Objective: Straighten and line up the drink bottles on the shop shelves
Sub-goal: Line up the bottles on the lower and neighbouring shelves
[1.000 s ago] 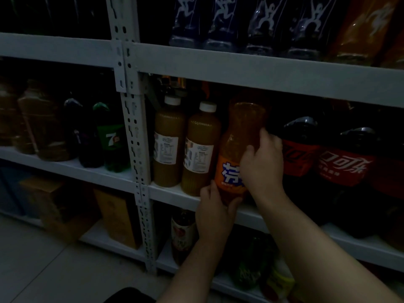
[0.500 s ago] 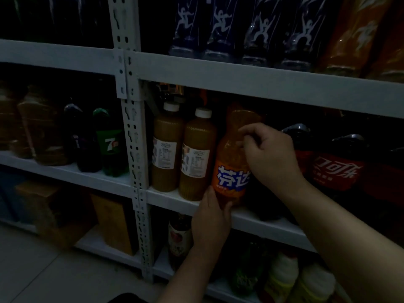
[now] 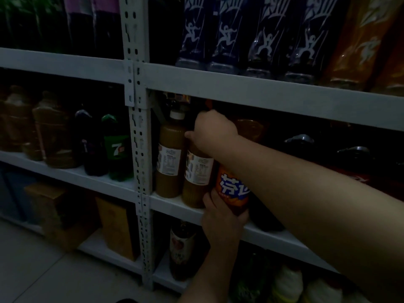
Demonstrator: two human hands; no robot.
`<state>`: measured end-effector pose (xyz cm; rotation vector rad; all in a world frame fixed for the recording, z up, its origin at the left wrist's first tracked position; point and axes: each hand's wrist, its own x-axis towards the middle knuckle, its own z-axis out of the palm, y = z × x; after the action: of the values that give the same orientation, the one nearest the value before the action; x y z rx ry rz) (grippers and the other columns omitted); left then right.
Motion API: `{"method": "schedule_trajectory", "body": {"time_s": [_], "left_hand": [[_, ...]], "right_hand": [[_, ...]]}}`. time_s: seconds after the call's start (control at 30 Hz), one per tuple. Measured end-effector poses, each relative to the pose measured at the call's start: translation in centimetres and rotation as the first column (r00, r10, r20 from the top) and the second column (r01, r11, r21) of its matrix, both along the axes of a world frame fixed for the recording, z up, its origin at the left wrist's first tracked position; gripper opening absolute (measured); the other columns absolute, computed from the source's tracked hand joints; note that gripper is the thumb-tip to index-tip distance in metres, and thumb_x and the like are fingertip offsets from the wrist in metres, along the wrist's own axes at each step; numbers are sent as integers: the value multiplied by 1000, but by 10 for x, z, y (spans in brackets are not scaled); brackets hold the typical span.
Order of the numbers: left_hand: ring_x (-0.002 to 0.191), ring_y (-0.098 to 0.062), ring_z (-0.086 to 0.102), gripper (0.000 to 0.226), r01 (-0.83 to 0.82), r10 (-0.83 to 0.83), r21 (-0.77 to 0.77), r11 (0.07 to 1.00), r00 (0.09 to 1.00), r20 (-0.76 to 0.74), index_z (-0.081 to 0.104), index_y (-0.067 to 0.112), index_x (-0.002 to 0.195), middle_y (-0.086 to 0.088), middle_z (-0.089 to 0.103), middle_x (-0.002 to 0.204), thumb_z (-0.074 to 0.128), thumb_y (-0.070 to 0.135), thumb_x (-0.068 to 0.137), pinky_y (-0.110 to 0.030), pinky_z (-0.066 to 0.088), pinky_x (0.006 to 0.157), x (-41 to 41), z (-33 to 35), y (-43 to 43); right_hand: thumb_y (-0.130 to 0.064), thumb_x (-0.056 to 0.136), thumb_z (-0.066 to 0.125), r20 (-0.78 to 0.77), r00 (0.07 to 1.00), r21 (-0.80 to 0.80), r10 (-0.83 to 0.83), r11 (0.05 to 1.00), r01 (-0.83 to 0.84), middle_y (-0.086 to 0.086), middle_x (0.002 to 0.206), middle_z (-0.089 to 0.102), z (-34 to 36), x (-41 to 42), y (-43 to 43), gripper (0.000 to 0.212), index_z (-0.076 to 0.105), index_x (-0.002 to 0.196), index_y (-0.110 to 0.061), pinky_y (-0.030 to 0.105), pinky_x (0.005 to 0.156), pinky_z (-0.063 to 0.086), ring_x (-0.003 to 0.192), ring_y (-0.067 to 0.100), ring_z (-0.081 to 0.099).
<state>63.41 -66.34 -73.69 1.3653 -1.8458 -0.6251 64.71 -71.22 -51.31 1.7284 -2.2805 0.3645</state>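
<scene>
An orange soda bottle (image 3: 232,189) with a blue and white label stands at the front of the middle shelf (image 3: 175,203). My left hand (image 3: 220,217) grips its base from below. To its left stand two brown juice bottles with white labels, a nearer juice bottle (image 3: 196,178) and a farther juice bottle (image 3: 169,158) with a white cap. My right hand (image 3: 211,133) reaches across the orange bottle and grips the top of the nearer juice bottle, hiding its cap.
Dark cola bottles (image 3: 354,162) fill the shelf to the right. A green 7Up bottle (image 3: 117,147) and amber jugs (image 3: 52,132) stand left of the upright post (image 3: 140,149). Dark-labelled bottles (image 3: 227,36) line the top shelf; cartons (image 3: 113,226) sit below.
My right hand left the orange bottle's neck and moved left onto the top of the nearer juice bottle. My left hand stays at the orange bottle's base. The view came closer.
</scene>
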Motion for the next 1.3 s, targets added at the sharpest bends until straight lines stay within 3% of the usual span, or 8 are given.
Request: {"method": "schedule_trajectory", "body": {"time_s": [0.13, 0.47, 0.57, 0.7, 0.8, 1.0, 1.2, 1.3], "left_hand": [[115, -24, 52, 112, 8, -8, -13, 1000, 1000, -27, 17, 16, 144, -5, 25, 145, 67, 70, 61, -36, 48, 87, -2, -2, -2], [119, -21, 51, 101, 68, -70, -78, 995, 997, -26, 16, 19, 148, -1, 36, 144, 66, 61, 71, -35, 45, 91, 6, -5, -1], [111, -14, 57, 79, 113, -131, -211, 971, 989, -75, 30, 25, 143, 4, 50, 137, 58, 58, 76, -26, 47, 84, 27, -2, 7], [91, -10, 60, 33, -145, 29, -335, 931, 945, -326, 54, 27, 116, 7, 61, 105, 60, 32, 84, -23, 50, 76, 78, 12, -24], [103, -13, 51, 40, -248, 159, -198, 948, 911, -382, 50, 19, 125, 1, 53, 115, 56, 24, 85, -28, 41, 80, 105, 34, -67], [129, -27, 39, 73, -133, 121, -178, 975, 990, -78, 22, 10, 148, -10, 41, 142, 58, 28, 87, -41, 36, 106, 113, 52, -99], [128, -31, 35, 85, -169, 165, -172, 970, 985, -41, 10, 8, 150, -15, 38, 141, 59, 28, 84, -42, 30, 106, 101, 60, -93], [121, -29, 37, 87, -197, 190, -158, 968, 980, -59, 9, 11, 151, -14, 38, 134, 60, 31, 83, -39, 36, 98, 99, 59, -88]], "right_hand": [[-32, 91, 59, -27, 999, 73, 30, 997, -27, 7, 100, 52, 12, -2, -6, 26, 56, 105, -11, 32, 61, 41, 79, 19, 47], [-33, 87, 64, -78, 994, 244, 76, 968, -55, 7, 107, 55, 30, -4, -8, 37, 56, 115, -10, 29, 71, 47, 92, 21, 55], [-37, 91, 58, -37, 996, 219, 77, 973, -67, 3, 87, 53, 26, -5, -14, 27, 52, 100, -13, 27, 56, 41, 71, 15, 48], [-21, 94, 53, -21, 997, 144, 80, 987, -76, 12, 105, 57, 19, -9, -17, 19, 56, 107, -7, 34, 69, 44, 91, 24, 55], [-15, 90, 57, -17, 995, 153, 95, 984, -92, 12, 104, 58, 19, -11, -16, 16, 58, 104, -6, 33, 69, 44, 88, 24, 54], [-6, 92, 49, -25, 994, 268, 107, 959, -97, 14, 108, 59, 33, -10, -9, 23, 60, 112, -4, 28, 66, 41, 82, 21, 50], [-3, 92, 45, -5, 992, 308, 127, 944, -120, 14, 115, 58, 36, -10, -4, 30, 58, 119, -6, 25, 62, 41, 94, 25, 55], [-12, 94, 47, -47, 993, 307, 111, 947, -92, 11, 102, 59, 31, -12, -9, 20, 58, 110, -6, 25, 53, 37, 73, 17, 51]]}}
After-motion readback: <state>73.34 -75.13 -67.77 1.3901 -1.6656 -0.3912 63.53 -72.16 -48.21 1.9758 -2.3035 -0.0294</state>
